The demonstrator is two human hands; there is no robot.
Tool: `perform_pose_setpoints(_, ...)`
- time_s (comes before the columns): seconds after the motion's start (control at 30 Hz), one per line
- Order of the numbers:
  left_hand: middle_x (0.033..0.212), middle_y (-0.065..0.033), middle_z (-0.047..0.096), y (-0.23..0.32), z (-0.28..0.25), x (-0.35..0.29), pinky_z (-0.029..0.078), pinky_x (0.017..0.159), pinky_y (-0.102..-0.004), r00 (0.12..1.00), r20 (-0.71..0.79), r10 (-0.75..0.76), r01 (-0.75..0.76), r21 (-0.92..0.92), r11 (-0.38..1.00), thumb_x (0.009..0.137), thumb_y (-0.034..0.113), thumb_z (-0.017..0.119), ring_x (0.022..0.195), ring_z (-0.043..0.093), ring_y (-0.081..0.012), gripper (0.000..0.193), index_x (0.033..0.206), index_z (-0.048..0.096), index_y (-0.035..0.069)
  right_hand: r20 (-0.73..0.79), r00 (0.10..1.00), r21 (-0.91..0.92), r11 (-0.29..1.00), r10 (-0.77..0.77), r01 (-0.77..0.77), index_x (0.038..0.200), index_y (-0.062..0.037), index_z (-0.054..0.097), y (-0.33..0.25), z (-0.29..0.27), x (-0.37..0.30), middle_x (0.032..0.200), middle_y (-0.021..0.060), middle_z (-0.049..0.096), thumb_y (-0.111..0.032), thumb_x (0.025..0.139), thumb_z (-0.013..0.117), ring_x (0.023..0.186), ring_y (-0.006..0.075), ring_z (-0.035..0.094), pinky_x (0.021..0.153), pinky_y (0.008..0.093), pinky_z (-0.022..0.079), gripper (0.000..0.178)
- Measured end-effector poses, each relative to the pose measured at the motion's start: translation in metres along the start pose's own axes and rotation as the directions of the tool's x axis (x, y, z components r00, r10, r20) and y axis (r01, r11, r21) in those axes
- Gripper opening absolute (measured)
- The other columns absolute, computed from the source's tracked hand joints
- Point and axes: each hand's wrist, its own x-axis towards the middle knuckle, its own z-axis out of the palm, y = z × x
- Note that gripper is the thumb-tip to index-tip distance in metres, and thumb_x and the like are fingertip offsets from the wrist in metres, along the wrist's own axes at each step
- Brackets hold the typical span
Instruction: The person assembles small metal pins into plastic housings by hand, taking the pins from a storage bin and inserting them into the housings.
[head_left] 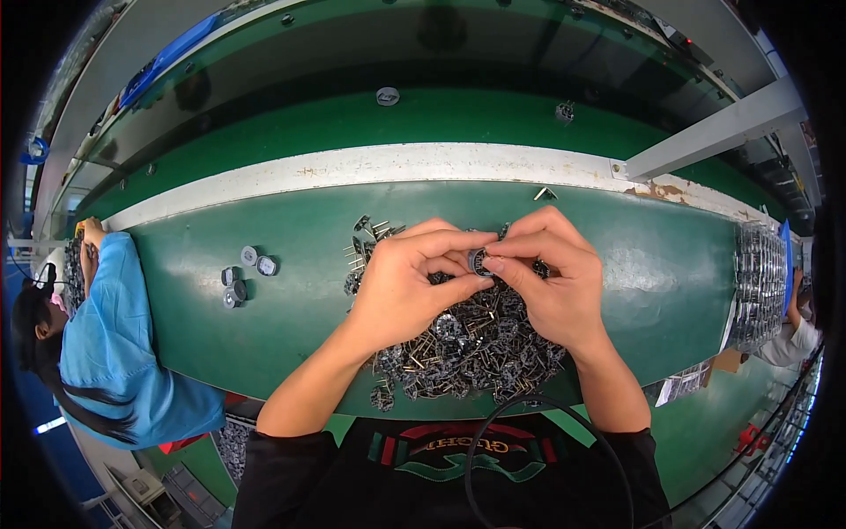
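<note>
Both of my hands meet over a heap of small dark parts with brass-coloured metal pins (476, 348) on the green bench. Between their fingertips is a small round dark-grey part (478, 261). My left hand (410, 273) pinches it from the left with thumb and fingers. From the other side, my right hand (560, 273) closes its thumb and index finger on it; fine detail there is too small to make out. Left of the heap, several round grey caps (250, 257) lie in a loose group.
Behind the bench top (194, 309), a white rail (397, 163) borders a green conveyor belt (476, 110) carrying a few parts. Stacked clear trays (760, 282) stand at the right end. A person in blue (119, 335) works at the left, another person (787, 344) far right.
</note>
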Motion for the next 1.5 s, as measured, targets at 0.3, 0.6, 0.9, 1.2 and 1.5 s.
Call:
perform_pose_setpoints(0.3, 0.091, -0.0071, 0.072, 0.016, -0.026, 0.013, 0.053, 0.073, -0.021, 0.979, -0.112, -0.171, 0.172, 0.003, 0.985, 0.084, -0.002, 0.072, 0.081, 0.067, -0.0086, 0.026, 0.11, 0.074, 0.001, 0.134, 0.972, -0.223, 0.949, -0.195, 0.222, 0.111, -0.0079, 0.074, 0.007, -0.03, 0.015, 0.089, 0.0086, 0.067, 0.003, 0.087, 0.063, 0.072, 0.0198, 0.061, 0.065, 0.0319, 0.05, 0.028)
perform_pose_setpoints(0.6, 0.089, -0.009, 0.074, -0.035, -0.159, 0.158, 0.051, 0.074, -0.0272, 0.88, -0.459, 0.123, 0.172, 0.549, 0.818, 0.086, 0.009, 0.069, 0.081, 0.067, -0.0142, 0.026, 0.109, 0.074, -0.001, 0.231, 0.963, -0.634, 0.728, -0.142, 0.259, 0.102, -0.0029, 0.071, 0.053, -0.068, 0.037, 0.096, 0.0098, 0.062, 0.002, 0.08, 0.068, 0.086, 0.0288, 0.061, 0.074, 0.0385, 0.051, 0.022)
perform_pose_setpoints(0.9, 0.126, -0.0161, 0.061, -0.022, -0.134, 0.169, 0.051, 0.092, -0.0387, 0.855, -0.274, 0.44, -0.031, 0.82, 0.571, 0.077, 0.014, 0.07, 0.105, 0.063, -0.0318, 0.041, 0.117, 0.07, 0.005, -0.054, 0.999, -0.56, 0.828, -0.008, -0.024, 0.085, -0.0028, 0.064, 0.054, -0.069, 0.03, 0.086, 0.0102, 0.061, -0.001, 0.079, 0.071, 0.077, 0.0296, 0.063, 0.068, 0.0388, 0.052, 0.009)
perform_pose_setpoints(1.2, 0.099, -0.0152, 0.071, -0.005, -0.074, 0.186, 0.056, 0.079, -0.0352, 0.998, 0.051, -0.022, -0.033, 0.856, 0.515, 0.085, 0.009, 0.07, 0.077, 0.071, -0.0263, 0.03, 0.115, 0.071, 0.002, 0.02, 0.993, -0.543, 0.832, -0.12, 0.112, 0.088, -0.001, 0.065, 0.049, -0.053, 0.026, 0.08, 0.006, 0.06, 0.001, 0.08, 0.072, 0.063, 0.016, 0.057, 0.057, 0.0282, 0.046, 0.011)
perform_pose_setpoints(1.5, 0.115, -0.0192, 0.065, 0.02, -0.021, 0.074, 0.058, 0.097, -0.0359, 0.969, 0.064, -0.237, 0.233, -0.539, 0.809, 0.099, 0.014, 0.059, 0.102, 0.069, -0.0266, 0.026, 0.116, 0.063, -0.006, -0.142, 0.974, -0.006, 0.984, -0.179, 0.18, 0.093, -0.0025, 0.071, 0.004, -0.013, 0.027, 0.09, 0.0064, 0.065, 0.002, 0.08, 0.076, 0.066, 0.0093, 0.06, 0.058, 0.0227, 0.048, 0.014)
